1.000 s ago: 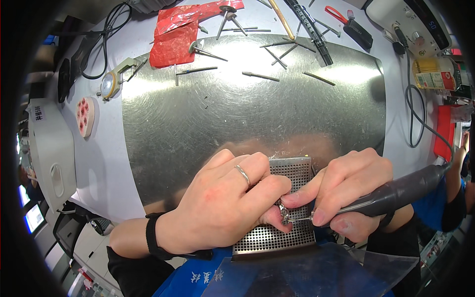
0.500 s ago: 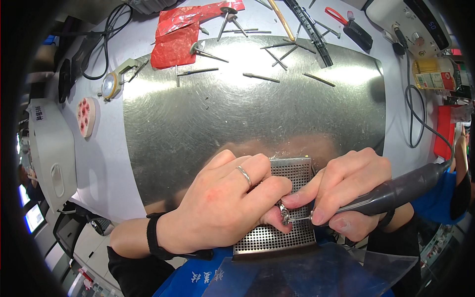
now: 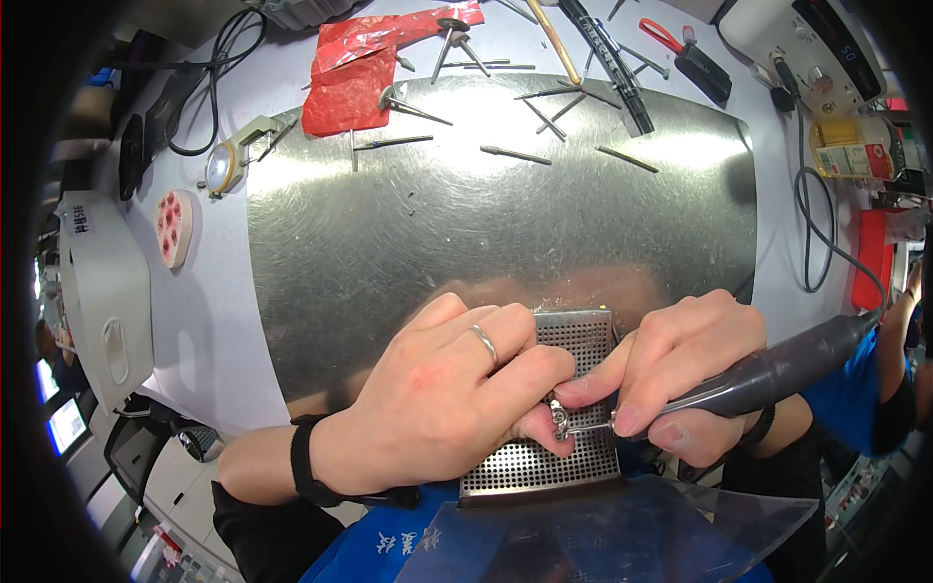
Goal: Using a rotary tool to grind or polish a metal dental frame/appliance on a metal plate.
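Note:
Between the thumb and forefinger of my left hand (image 3: pixel 452 394) is pinched a small shiny metal piece (image 3: pixel 559 418), looking like a dental casting; the fingers cover part of it. My right hand (image 3: pixel 685 374) grips a dark grey rotary handpiece (image 3: pixel 777 377) like a pen. Its thin bur (image 3: pixel 589 428) points left and meets the metal piece, or lies very close to it. The right forefinger or thumb tip rests by the left fingertips. Both hands are over a perforated metal grille (image 3: pixel 539 464) at the near edge of the bench.
A steel plate (image 3: pixel 486 223) covers the bench. Along its far side lie loose burs (image 3: pixel 515 154), red wrapping (image 3: pixel 350 92) and a black marker (image 3: pixel 617 78). A dial gauge (image 3: pixel 224 167) and a pink-dotted model (image 3: pixel 175 228) stand left. The handpiece cord (image 3: pixel 826 233) runs to a white control unit (image 3: pixel 807 58). A clear shield (image 3: pixel 622 534) is nearest me.
The view has shifted very slightly. Both hands keep nearly the same grip and place, while the handpiece's rear end sits marginally further left and lower.

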`<state>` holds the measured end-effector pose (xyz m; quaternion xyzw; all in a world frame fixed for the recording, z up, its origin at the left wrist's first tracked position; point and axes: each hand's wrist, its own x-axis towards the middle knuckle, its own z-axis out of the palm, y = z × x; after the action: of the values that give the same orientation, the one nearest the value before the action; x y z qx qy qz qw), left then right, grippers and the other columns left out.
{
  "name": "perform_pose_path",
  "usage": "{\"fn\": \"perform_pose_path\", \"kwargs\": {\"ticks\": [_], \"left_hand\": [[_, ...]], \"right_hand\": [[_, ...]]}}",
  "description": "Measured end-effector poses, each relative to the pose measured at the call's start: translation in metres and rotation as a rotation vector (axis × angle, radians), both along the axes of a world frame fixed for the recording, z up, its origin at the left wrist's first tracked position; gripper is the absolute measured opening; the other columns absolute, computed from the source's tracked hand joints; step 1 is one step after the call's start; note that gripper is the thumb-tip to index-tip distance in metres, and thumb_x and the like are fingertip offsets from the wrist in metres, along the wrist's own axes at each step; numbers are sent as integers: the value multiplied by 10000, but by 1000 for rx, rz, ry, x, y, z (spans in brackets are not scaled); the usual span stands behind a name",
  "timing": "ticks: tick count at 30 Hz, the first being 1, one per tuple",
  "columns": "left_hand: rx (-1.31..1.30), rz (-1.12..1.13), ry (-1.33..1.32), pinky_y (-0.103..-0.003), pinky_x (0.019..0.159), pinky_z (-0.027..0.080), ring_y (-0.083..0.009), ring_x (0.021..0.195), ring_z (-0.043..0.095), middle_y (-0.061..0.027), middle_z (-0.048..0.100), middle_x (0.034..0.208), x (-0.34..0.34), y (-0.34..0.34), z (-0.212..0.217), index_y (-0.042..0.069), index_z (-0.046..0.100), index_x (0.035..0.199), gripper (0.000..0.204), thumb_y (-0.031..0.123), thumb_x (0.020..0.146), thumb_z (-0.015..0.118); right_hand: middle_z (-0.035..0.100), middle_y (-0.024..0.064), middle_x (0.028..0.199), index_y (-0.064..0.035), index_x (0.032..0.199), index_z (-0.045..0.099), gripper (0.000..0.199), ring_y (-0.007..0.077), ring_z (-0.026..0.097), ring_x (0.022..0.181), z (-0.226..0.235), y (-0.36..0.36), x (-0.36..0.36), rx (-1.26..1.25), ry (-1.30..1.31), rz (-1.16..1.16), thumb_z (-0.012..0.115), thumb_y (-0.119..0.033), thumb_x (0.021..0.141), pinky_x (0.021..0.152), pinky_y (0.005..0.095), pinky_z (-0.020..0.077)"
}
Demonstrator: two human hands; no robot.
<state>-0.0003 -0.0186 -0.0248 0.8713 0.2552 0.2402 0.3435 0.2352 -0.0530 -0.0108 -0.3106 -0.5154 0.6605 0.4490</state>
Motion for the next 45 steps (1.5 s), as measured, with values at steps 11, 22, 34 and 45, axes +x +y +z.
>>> {"fn": "perform_pose_path", "kwargs": {"ticks": [11,22,34,45], "left_hand": [[-11,-10,-1,-320,615,349,-172,654,547,7,518,736,-1,1,1,93,666,942,480,523,732,703],[3,-4,-11,-320,614,354,-174,659,549,5,518,741,-1,0,-1,96,666,947,477,531,753,681],[-5,-5,4,-322,613,347,-172,656,551,6,512,740,0,0,0,96,664,943,476,537,764,667],[-22,-22,16,-321,618,345,-169,654,544,10,512,738,0,2,2,100,667,944,461,527,773,679]], "right_hand": [[692,138,787,46,857,729,163,397,747,931,-1,0,3,-19,3,31,692,-107,896,856,435,633],[694,143,788,54,857,734,159,397,743,949,0,1,5,-51,-3,54,706,-101,883,876,442,626],[731,161,840,23,876,757,119,322,754,879,-5,-1,2,-31,-14,25,736,-66,800,790,371,609],[764,159,880,-11,905,776,186,248,764,817,-6,0,2,15,-37,8,751,-15,721,697,302,592]]}}
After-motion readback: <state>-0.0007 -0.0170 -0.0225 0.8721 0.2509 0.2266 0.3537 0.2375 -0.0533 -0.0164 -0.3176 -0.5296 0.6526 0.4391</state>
